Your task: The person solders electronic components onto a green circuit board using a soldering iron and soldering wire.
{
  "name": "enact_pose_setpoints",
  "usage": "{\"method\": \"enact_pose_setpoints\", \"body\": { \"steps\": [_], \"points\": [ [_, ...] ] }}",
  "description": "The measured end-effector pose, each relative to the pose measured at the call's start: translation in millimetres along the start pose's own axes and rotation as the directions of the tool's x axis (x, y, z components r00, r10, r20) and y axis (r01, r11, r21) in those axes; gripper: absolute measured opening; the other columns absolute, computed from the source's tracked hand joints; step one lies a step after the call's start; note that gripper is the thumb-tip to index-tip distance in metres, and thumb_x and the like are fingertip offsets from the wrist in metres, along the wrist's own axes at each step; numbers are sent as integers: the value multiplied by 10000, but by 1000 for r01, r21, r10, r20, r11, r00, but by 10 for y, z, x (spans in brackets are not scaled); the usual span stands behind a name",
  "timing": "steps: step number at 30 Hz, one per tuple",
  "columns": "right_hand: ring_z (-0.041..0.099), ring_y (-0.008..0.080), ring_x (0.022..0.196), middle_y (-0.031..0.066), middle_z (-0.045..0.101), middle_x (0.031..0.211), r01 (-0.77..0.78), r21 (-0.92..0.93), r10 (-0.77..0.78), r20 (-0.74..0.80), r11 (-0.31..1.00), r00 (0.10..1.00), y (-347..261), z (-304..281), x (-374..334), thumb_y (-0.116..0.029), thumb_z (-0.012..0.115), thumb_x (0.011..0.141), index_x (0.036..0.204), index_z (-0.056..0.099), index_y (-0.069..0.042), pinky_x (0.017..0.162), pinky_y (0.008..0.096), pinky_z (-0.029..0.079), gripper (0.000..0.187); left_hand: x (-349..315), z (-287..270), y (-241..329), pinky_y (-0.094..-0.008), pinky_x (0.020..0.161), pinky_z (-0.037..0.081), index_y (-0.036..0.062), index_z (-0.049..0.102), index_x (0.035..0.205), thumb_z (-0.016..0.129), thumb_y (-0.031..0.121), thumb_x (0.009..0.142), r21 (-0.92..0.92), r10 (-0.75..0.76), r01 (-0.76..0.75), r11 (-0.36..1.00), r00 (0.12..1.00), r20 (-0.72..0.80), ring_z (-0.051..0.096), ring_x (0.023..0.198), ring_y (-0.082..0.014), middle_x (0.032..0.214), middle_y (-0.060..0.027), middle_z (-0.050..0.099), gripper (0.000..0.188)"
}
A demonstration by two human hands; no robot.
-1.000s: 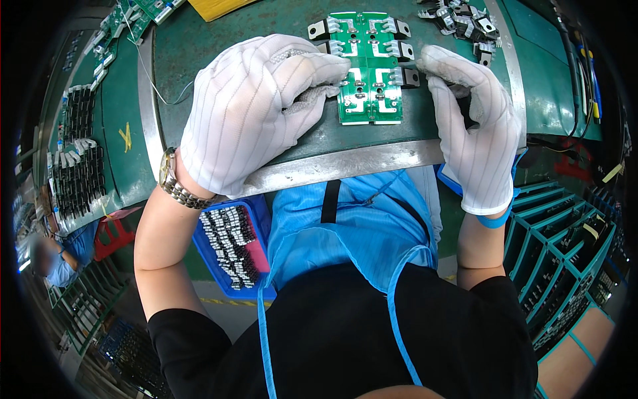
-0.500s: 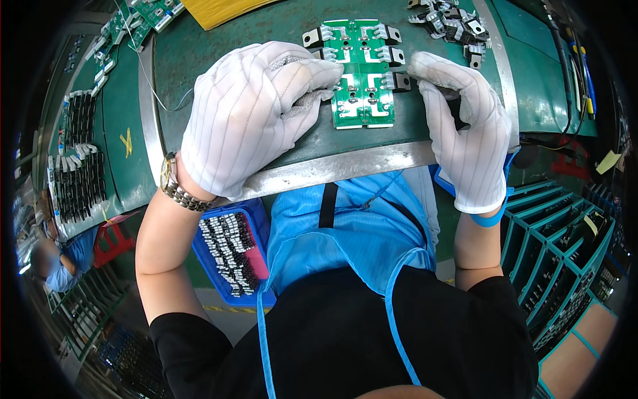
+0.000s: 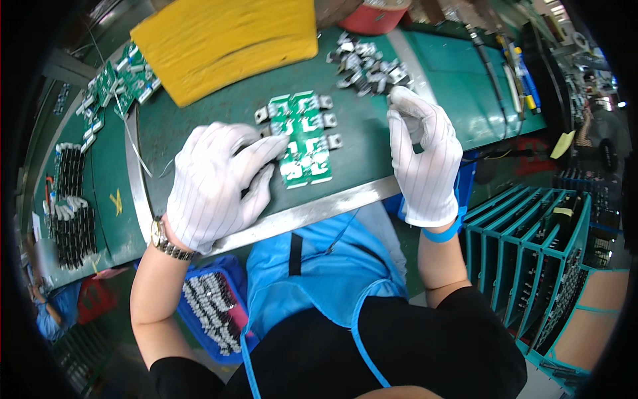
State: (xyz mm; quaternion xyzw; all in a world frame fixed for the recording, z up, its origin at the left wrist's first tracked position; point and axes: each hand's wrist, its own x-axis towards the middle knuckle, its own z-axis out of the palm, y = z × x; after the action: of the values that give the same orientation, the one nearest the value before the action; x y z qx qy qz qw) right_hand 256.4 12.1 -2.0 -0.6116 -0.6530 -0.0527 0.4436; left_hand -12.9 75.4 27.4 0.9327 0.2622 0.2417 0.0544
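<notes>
On the green bench (image 3: 199, 116) lies a green circuit board (image 3: 306, 156), with black-and-silver tabbed components (image 3: 330, 120) jutting from both long sides. My left hand (image 3: 222, 179), in a white striped glove, is closed at the board's left edge. Its index fingertip touches the edge; whatever sits between finger and thumb is hidden. My right hand (image 3: 428, 156), gloved alike, hovers to the right, apart from the board. Its thumb and fingertips are drawn together beside a loose pile of similar components (image 3: 369, 66), and I cannot make out anything between them.
A yellow panel (image 3: 229, 46) lies beyond the board, with a red container (image 3: 375, 16) behind. More boards (image 3: 123, 83) and rows of black parts (image 3: 72, 229) are at left. A blue bin (image 3: 212, 309) of parts is below the metal edge (image 3: 332, 207); a teal rack (image 3: 525, 253) stands right.
My right hand has drawn away from the board's right side to beside the component pile. My left hand stays at the board's left edge. The whole view has shifted, showing more of the far bench.
</notes>
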Motion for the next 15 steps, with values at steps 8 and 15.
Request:
{"method": "enact_pose_setpoints", "body": {
  "steps": [8, 15],
  "points": [
    [641, 323, 832, 122, 637, 903, 28, -342, -10, 53, 939, 999, 330, 22, 92, -237, 754, 855, 1077, 668, -110, 709, 431, 529, 269, 420, 59, 54, -414, 862, 502, 101, 641, 1210, 761, 163, 810, 49, 129, -123, 991, 980, -154, 654, 948, -294, 1034, -89, 679, 423],
    [627, 330, 787, 127, 610, 853, 3, -213, -7, -21, 977, 1000, 305, 34, 24, -171, 733, 842, 1026, 636, -115, 675, 433, 517, 215, 1158, 394, -25, -455, 826, 521, 89, 708, 1105, 725, 247, 863, 128, -50, 31, 991, 987, 153, 665, 953, -354, 987, -164, 696, 289]
  ]
}}
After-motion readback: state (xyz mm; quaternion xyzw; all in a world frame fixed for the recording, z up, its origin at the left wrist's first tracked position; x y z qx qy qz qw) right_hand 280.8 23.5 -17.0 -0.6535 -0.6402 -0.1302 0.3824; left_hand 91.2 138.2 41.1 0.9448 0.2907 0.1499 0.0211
